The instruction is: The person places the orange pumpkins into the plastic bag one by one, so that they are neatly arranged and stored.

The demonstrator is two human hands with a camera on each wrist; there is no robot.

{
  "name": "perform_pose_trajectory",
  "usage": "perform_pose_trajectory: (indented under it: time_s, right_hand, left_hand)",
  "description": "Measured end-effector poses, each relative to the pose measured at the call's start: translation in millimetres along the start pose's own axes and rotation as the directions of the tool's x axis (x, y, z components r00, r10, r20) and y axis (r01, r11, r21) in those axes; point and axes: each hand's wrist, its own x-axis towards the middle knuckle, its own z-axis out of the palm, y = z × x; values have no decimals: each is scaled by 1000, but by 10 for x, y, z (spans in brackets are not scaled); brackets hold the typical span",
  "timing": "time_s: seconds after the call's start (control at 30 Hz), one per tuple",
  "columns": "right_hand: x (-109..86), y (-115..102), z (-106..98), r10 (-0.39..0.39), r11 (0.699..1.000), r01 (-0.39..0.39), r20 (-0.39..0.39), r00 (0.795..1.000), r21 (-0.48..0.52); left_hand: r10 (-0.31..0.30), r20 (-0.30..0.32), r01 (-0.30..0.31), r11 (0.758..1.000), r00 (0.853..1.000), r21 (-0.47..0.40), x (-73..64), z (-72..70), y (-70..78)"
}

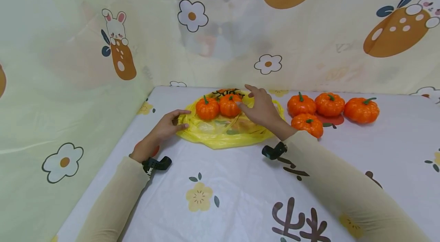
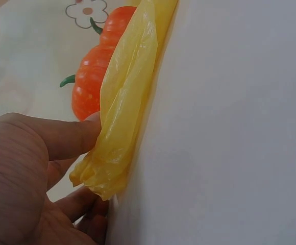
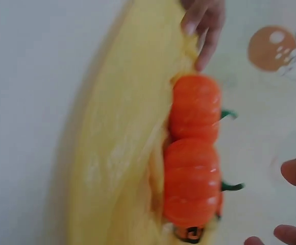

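A yellow plastic bag (image 1: pixel 213 139) lies spread on the table, with two small orange pumpkins (image 1: pixel 207 108) side by side on it, green stems up. My left hand (image 1: pixel 167 124) is at the bag's left end, thumb and forefinger apart on either side of its edge. In the left wrist view a fingertip touches the crumpled yellow plastic (image 2: pixel 122 112). Just right of the second pumpkin (image 1: pixel 229 105) hovers my right hand (image 1: pixel 259 108), fingers spread and holding nothing. The right wrist view shows its fingers apart from the nearer pumpkin (image 3: pixel 191 184).
Several more orange pumpkins (image 1: pixel 329 104) stand in a group to the right of the bag, near the back wall. A white patterned cloth (image 1: pixel 240 196) covers the table. Patterned sheets (image 1: pixel 223 43) rise at the back and left. Each wrist wears a black camera (image 1: pixel 274 151).
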Motion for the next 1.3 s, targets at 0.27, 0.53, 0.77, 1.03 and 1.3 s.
perform_pose_trajectory:
  time_s: [0.27,0.53,0.77,1.03,1.3]
  right_hand:
    - [-587,33,-224,-167,985,170,-130,977,16]
    - [-1052,229,-553,-125,988,141,-220,968,60]
    - [-1135,453,-814,55,986,-8,-274,960,167]
    - [-1044,849,-929,196,980,-194,-44,980,34]
    - [-1030,1067,-913,214,972,-207,60,975,-111]
  left_hand:
    - [-6,3,6,1000,1000,-2,-26,-26,22]
    - [2,1,-2,1000,1000,2,-16,-29,24]
    - [0,0,0,1000,1000,2,-29,-57,-8]
    - [-2,7,2,1000,1000,2,-33,-25,-9]
    - [13,7,-13,1000,1000,26,-20,-8,11]
